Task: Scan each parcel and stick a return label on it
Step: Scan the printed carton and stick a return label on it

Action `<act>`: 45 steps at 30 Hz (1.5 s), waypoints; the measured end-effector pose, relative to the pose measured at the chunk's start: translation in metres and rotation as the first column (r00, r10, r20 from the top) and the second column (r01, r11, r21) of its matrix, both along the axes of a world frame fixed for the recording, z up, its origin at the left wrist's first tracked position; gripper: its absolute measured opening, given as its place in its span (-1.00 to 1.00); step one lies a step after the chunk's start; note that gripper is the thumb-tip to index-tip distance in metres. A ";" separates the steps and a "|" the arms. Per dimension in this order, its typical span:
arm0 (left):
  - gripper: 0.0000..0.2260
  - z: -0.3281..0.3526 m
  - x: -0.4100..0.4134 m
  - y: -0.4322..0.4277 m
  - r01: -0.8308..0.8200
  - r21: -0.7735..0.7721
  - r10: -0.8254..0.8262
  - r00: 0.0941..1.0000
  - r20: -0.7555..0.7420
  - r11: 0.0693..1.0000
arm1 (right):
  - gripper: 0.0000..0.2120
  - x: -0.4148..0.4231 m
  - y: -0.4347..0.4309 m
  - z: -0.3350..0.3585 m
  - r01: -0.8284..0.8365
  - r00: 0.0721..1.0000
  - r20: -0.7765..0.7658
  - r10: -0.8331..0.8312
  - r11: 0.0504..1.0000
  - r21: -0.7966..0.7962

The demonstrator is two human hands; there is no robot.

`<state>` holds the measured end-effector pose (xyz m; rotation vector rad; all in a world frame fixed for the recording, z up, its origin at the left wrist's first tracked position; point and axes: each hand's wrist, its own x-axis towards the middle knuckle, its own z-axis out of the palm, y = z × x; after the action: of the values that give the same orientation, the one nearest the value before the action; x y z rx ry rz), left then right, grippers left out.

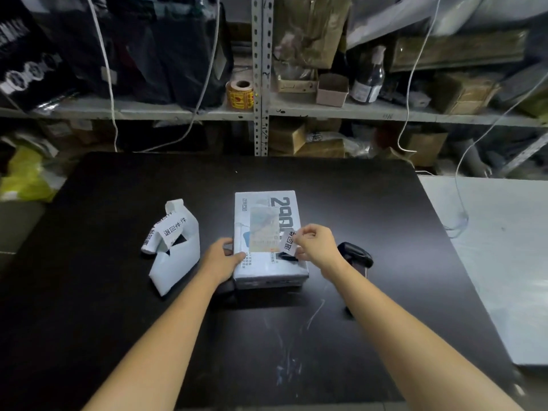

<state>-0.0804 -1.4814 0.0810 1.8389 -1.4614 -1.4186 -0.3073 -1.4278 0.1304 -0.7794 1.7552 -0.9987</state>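
The white parcel [267,229] lies on the black bench [118,321] between the hands. The left hand [221,258] grips its near-left edge, thumb on top. The right hand [315,244] pinches a return label [288,243] over the parcel's right side. A black scanner [357,253] lies just beyond the right wrist, and a curled label strip [173,247] sits left of the left hand.

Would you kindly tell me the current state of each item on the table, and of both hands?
parcel: lying flat on the table
return label: pinched above the parcel, not pressed flat
label strip: loose, curled, unheld
scanner: lying down, unheld
left hand: holds the parcel's left edge
right hand: pinches the return label
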 end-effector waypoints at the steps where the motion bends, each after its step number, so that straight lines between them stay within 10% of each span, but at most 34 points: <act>1: -0.56 -0.001 0.000 0.000 -0.001 -0.002 0.001 1.000 0.003 1.000 | -0.93 0.001 0.002 -0.001 0.001 1.000 0.001 -0.001 1.000 0.001; 19: -0.58 0.003 0.006 -0.003 0.070 0.045 -0.069 0.997 -0.022 0.997 | -0.95 0.007 0.028 0.010 -0.020 0.981 0.192 -0.006 0.991 0.131; 26: -0.53 0.007 0.003 0.000 0.058 0.059 -0.055 0.997 -0.058 0.997 | -0.85 0.010 0.032 -0.009 -0.071 0.964 -0.242 0.109 0.985 0.160; 38: -0.57 0.008 0.005 0.002 0.051 0.062 -0.044 0.993 -0.106 0.997 | -0.78 0.009 0.036 -0.025 -0.126 0.823 -0.546 0.157 0.988 0.094; 45: -0.58 0.009 0.006 0.002 0.042 0.071 -0.032 0.990 -0.138 0.997 | -0.75 -0.006 0.039 -0.035 0.042 0.961 -0.274 -0.026 0.998 0.052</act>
<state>-0.0745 -1.4790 0.0896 1.7276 -1.3988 -1.6036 -0.3137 -1.3889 0.0952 -0.8861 2.0303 -0.8914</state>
